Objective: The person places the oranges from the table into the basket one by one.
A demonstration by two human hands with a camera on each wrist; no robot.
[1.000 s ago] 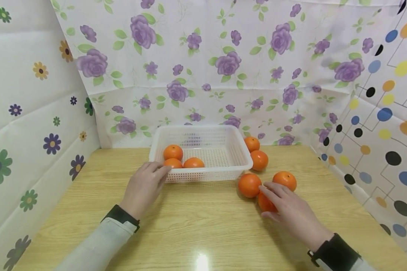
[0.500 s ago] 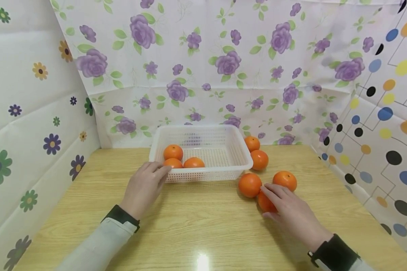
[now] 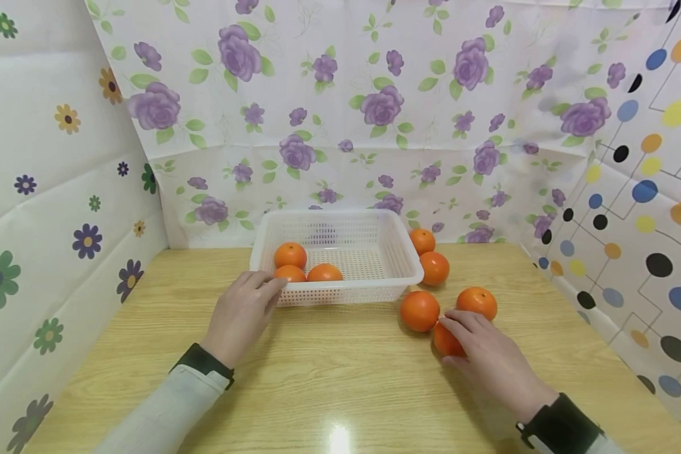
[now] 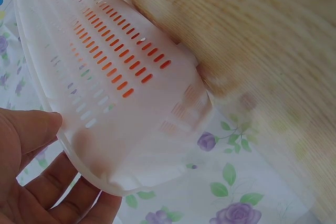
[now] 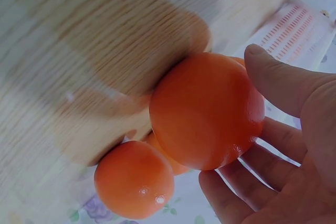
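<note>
With thumb and fingers about its rim, my left hand [image 3: 241, 315] grips the near left corner of a white perforated plastic basket [image 3: 352, 287]. Close up in the left wrist view, the thumb lies at the rim of the basket [image 4: 136, 150] and the fingers wrap the corner. Three oranges sit in the basket's left part, one of them an orange [image 3: 291, 255] at the back. On the table to the right, my right hand [image 3: 496, 362] holds an orange [image 5: 207, 111] between thumb and curled fingers; the hand covers part of it in the head view.
Beside the held fruit lie an orange [image 3: 420, 311] on its left and another orange [image 3: 477, 302] behind it. Two more, including an orange [image 3: 434, 268], stand along the basket's right side. Flowered cloth [image 3: 329, 113] hangs behind the wooden table [image 3: 318, 384].
My right hand and the orange in it have shifted very slightly to the right, as has the orange on its left. The left hand and the basket stay where they were.
</note>
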